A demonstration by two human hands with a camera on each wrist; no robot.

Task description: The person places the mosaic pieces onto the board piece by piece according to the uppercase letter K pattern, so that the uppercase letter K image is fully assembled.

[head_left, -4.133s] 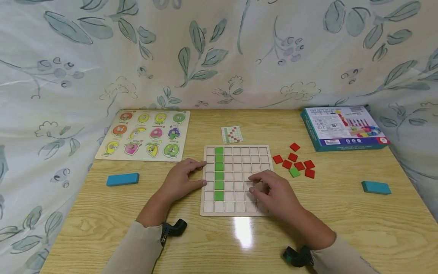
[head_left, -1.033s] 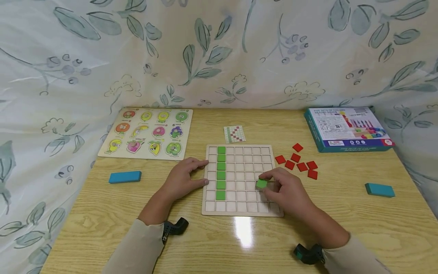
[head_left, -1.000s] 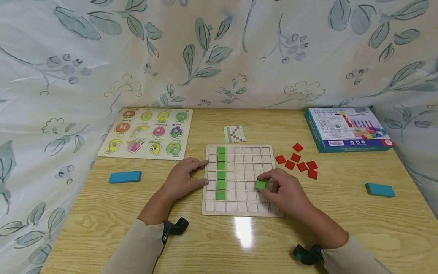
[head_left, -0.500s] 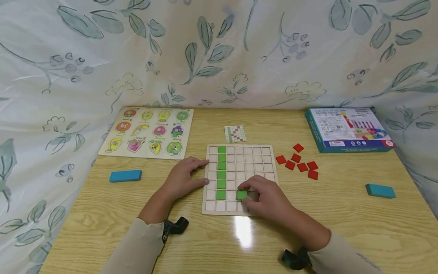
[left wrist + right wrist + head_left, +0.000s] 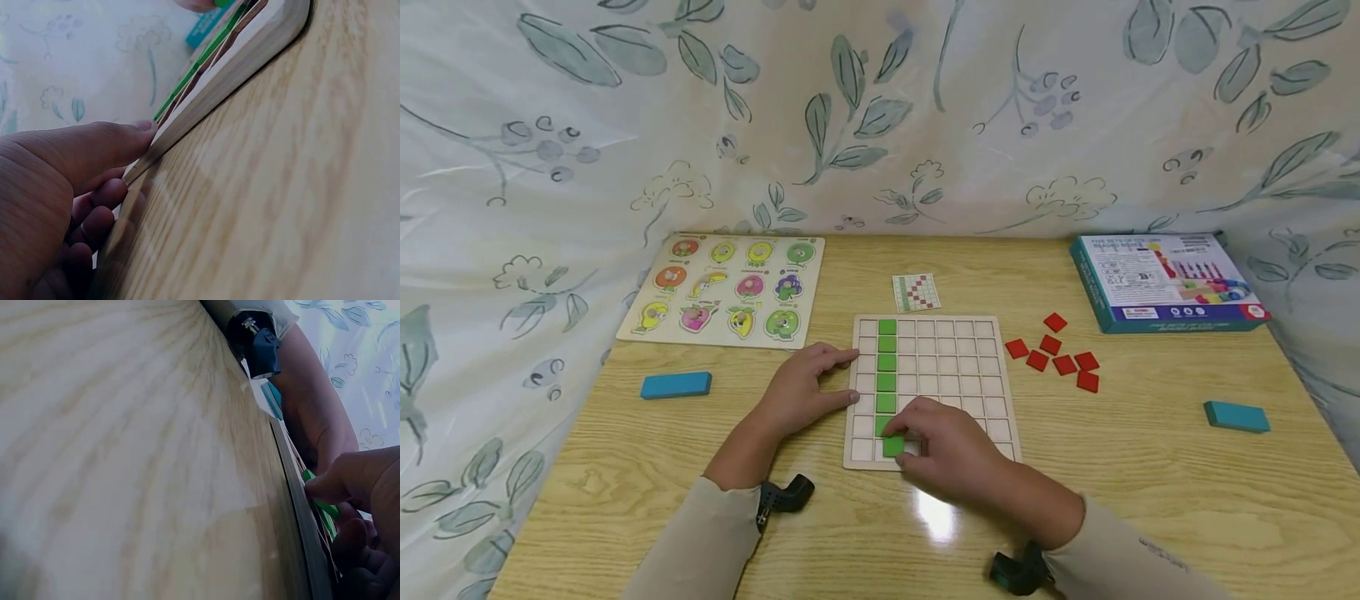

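A wooden grid board (image 5: pixel 937 320) lies on the table, with green tiles (image 5: pixel 886 382) filling most of its second column from the left. My right hand (image 5: pixel 958 454) pinches another green tile (image 5: pixel 892 447) between thumb and finger over the bottom row of that column, slightly askew. In the right wrist view my right hand (image 5: pixel 369 494) holds this tile (image 5: pixel 325 507) close to the board. My left hand (image 5: pixel 801 392) touches the board's left edge with thumb and index finger. The left wrist view shows the left thumb (image 5: pixel 119 140) against the board's side (image 5: pixel 219 81).
Several red tiles (image 5: pixel 1064 365) lie right of the board. A small pattern card (image 5: pixel 916 292) sits behind it. A fruit puzzle (image 5: pixel 718 290) is at the back left, a boxed toy (image 5: pixel 1168 283) at the back right. Blue blocks lie left (image 5: pixel 675 385) and right (image 5: pixel 1237 416).
My right hand has picked up the loose green tile beside the red ones and carried it left and down across the board to the second column. The left hand stays at the board's edge.
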